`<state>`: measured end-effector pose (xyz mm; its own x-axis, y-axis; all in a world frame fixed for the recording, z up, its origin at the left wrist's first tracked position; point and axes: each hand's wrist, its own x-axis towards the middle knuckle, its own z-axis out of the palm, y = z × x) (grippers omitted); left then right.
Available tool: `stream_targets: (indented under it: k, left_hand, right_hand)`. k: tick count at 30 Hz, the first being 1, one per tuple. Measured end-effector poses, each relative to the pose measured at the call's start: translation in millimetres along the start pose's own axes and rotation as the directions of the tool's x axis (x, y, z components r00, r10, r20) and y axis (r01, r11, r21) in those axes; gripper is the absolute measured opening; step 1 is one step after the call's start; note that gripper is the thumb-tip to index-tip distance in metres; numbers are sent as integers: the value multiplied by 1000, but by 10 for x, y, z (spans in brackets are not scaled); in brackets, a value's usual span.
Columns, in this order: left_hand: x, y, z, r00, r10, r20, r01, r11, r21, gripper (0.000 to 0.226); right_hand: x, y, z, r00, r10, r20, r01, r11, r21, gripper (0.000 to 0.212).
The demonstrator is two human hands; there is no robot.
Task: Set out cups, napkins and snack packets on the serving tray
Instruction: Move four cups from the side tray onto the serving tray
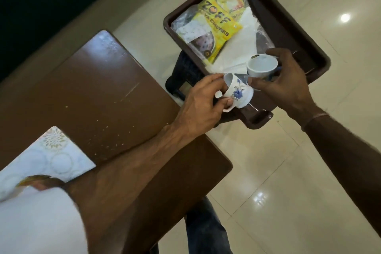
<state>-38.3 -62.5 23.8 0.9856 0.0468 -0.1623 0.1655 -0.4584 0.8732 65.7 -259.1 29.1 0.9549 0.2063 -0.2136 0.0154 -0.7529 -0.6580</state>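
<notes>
While both hands hovered over the near end of the brown serving tray point(305, 33), the cup step was in hand. The left hand point(198, 105) had its fingers curled around a white cup with a blue flower point(237, 93), tipped on its side with the mouth facing away, thumb under the body near the handle. The right hand point(284, 80) gripped a second white cup point(261, 66), upright, fingers wrapped round its far side and thumb on the near wall. The two cups were just beside each other, maybe touching; I couldn't tell. Already on the tray lay a yellow snack packet point(216, 24), another yellow packet point(233, 6) behind it, and white napkins point(241, 41) beneath. Neither cup was set down yet. Next, I'd judge, the tilted cup needed righting, and both needed lowering onto the bare tray floor beside the napkins, clear of the packets.
</notes>
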Motion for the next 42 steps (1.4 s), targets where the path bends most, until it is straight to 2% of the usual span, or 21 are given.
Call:
stream_targets:
  k: [6, 10, 15, 17, 20, 24, 28, 30, 33, 36, 42]
  left_hand:
    - [-736, -348, -706, 981, -159, -113, 165, 985, 45, 16]
    - [-1368, -567, -962, 909, -311, -277, 336, 940, 50, 30]
    - [-2122, -867, -1126, 679, -531, -507, 572, 815, -87, 69]
    - [-2420, -965, -1143, 563, -593, -576, 651, 747, -132, 73]
    - [-2840, -1092, -1143, 399, -662, -635, 717, 656, -234, 70]
    - [-3323, -1270, -1153, 190, -727, -660, 704, 570, -425, 72]
    - [-3509, -1393, -1160, -2, -744, -669, 628, 519, -579, 68]
    - [-3668, -1515, -1218, -143, -760, -634, 541, 476, -693, 69]
    - [-3574, -1491, -1185, -227, -783, -580, 459, 439, -772, 73]
    - [-3596, -1604, -1221, -296, -793, -532, 395, 405, -824, 71]
    - [-3561, -1652, -1288, -404, -825, -396, 220, 332, -917, 62]
  right_hand:
    - [-480, -529, 515, 986, -112, 126, 100, 990, 101, 72]
    - [-872, -939, 1001, 966, -162, 202, 132, 979, 155, 75]
    - [-1326, -1479, 1672, 919, -208, 336, 158, 973, 170, 86]
    - [-1503, -1710, 1948, 878, -226, 422, 179, 973, 148, 91]
    - [-1749, -2019, 2339, 817, -254, 518, 246, 965, 86, 76]
    - [-2110, -2414, 2853, 747, -245, 618, 286, 958, 33, 77]
    - [-2442, -2713, 3268, 691, -250, 678, 347, 938, -7, 77]
    - [-2708, -2900, 3569, 653, -273, 707, 394, 919, -10, 76]
    - [-2818, -2939, 3736, 666, -261, 699, 380, 925, -17, 73]
    - [-3004, -2998, 3994, 649, -272, 710, 446, 893, -65, 74]
    - [-3143, -3047, 4189, 684, -232, 692, 429, 894, -125, 77]
